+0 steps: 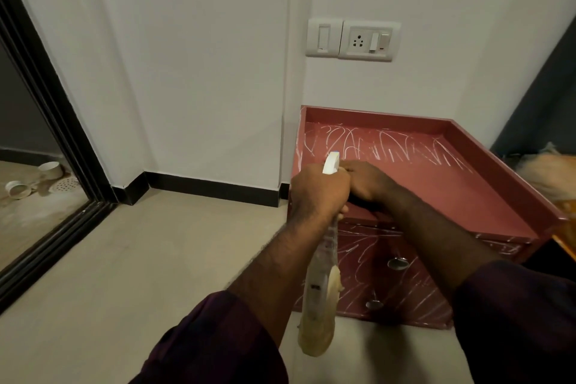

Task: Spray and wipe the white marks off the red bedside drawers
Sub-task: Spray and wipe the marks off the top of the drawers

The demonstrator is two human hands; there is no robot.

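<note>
From the head camera, the red bedside drawers (467,196) stand on the floor (140,259) in a corner. Their back is against the white wall (187,56), right below a switch and socket plate (352,40). The top is a shallow tray with a raised rim along the back and both sides. White marks (389,150), thin looping scribbles, crowd the back part of the top, while the nearer part shows plain red. More scribbles run over the left edge and across both drawer fronts, each of which carries a round metal knob (398,263).

The left hand (319,190) grips the neck of a spray bottle (316,274) over the front left corner of the drawers. Its white spray head pokes up above the knuckles and its translucent body hangs down towards the camera. The body's lower part looks pale yellow, but I cannot tell whether that is liquid or a cloth.

The right hand (371,181) sits just beside the spray head over the top, fingers curled towards it. I cannot tell whether it pinches the nozzle or holds anything. Both forearms come out of dark purple sleeves (514,321).

A dark door frame (46,134) slants along the left.
</note>
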